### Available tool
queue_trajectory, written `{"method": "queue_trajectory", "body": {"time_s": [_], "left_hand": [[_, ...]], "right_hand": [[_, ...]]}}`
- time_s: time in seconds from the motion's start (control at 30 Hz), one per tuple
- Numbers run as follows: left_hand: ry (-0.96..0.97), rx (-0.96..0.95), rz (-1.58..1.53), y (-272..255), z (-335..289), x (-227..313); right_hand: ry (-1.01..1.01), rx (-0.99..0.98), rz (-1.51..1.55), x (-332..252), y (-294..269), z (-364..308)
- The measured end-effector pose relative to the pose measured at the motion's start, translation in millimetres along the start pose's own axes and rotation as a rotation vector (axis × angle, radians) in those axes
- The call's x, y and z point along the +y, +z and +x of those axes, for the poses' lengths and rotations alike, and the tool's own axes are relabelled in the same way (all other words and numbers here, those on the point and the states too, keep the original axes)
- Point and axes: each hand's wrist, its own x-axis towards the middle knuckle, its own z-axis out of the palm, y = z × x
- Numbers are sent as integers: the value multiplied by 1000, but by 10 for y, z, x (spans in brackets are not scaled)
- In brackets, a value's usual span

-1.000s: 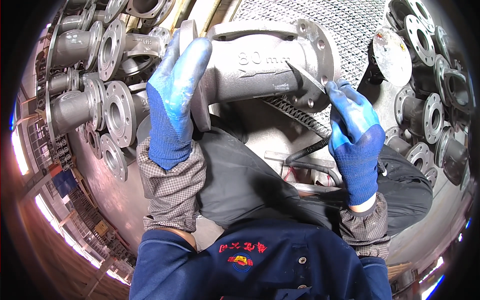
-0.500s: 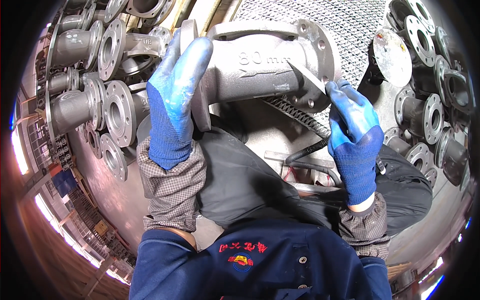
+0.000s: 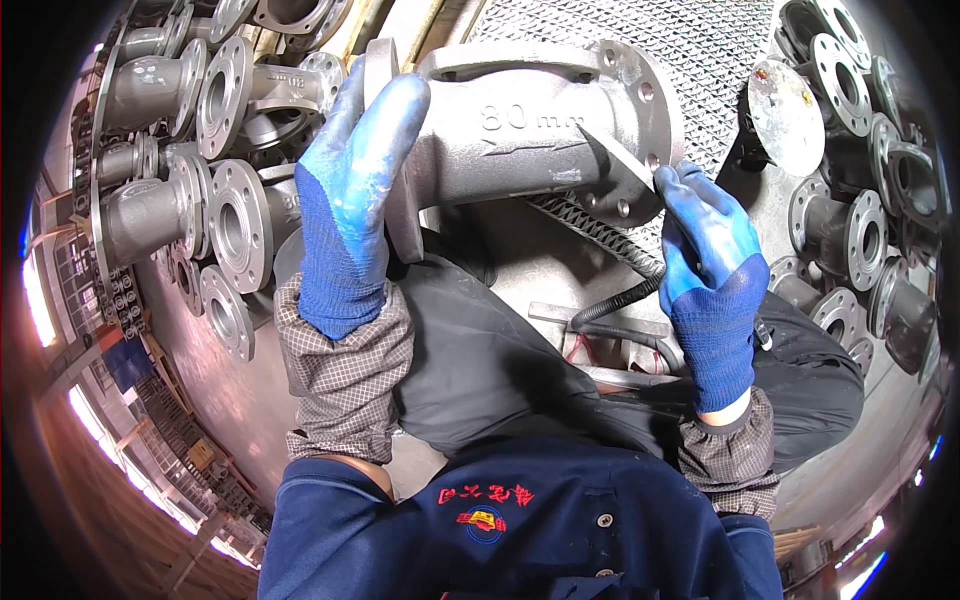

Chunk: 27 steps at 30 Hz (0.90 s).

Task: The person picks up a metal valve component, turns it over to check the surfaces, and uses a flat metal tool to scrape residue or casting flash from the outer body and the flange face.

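A grey cast-metal flanged valve body (image 3: 515, 155) with raised lettering and an arrow lies crosswise in front of me. My left hand (image 3: 360, 170), in a blue coated glove, grips its left flange (image 3: 402, 215), with fingers on both sides of the rim. In my gloved right hand (image 3: 708, 225) is a thin, flat, pointed metal blade (image 3: 628, 160), pinched near the right flange (image 3: 655, 110). The blade's tip points left, over the body by the end of the lettering. Whether it touches the metal I cannot tell. Its handle end is hidden in the glove.
Under and behind the valve body is a metal mesh surface (image 3: 700, 60). Several flanged castings stand stacked at left (image 3: 240, 215) and right (image 3: 850, 230). A round, stained plate (image 3: 787, 118) stands at the right. A black ribbed hose (image 3: 615, 303) runs beside my legs.
The valve body and both hands have shifted very slightly to the right. My hold on the valve body and the blade looks the same.
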Motion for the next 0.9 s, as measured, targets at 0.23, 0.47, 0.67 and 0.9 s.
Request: {"method": "queue_trajectory", "body": {"time_s": [0.23, 0.47, 0.67, 0.9], "left_hand": [[33, 11, -2, 17, -15, -61], [35, 12, -10, 14, -12, -62], [-20, 18, -69, 11, -7, -3], [48, -19, 58, -17, 23, -5]], "right_hand": [[0, -17, -17, -16, -19, 6], [-1, -15, -7, 5, -16, 1], [24, -37, 8, -9, -32, 5], [11, -30, -16, 11, -28, -3]]}}
